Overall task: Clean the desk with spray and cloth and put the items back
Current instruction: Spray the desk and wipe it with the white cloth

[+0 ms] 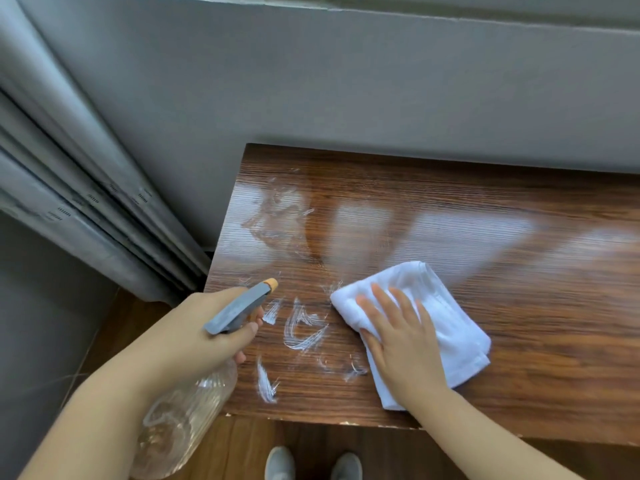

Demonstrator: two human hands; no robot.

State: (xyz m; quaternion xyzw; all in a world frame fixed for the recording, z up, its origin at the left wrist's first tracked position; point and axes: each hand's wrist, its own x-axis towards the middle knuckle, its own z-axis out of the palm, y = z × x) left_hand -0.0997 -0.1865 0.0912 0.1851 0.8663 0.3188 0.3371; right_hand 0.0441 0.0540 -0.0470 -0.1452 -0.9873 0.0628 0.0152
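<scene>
Left grip [207, 327]: the spray bottle [194, 407] is being grasped round its neck, fingers curled at the trigger under the grey head, orange nozzle aimed over the worktop's near-left corner, probably so wet streaks [304, 327] can be laid just ahead of the cloth. The clear body is being held off the worktop's left edge, above the floor. Right grip [398, 337]: released flat, fingers straight, being pressed on the folded white cloth [446, 313] near the worktop's front edge, likely to spread pressure for wiping. White smears are being left between bottle and cloth; fainter ones lie toward the back-left corner. The wooden worktop [519, 375] is being cut off at the right, so the items to be put back are not in view. Liquid level in the bottle is hard to make out. Glare is masking the far surface.
</scene>
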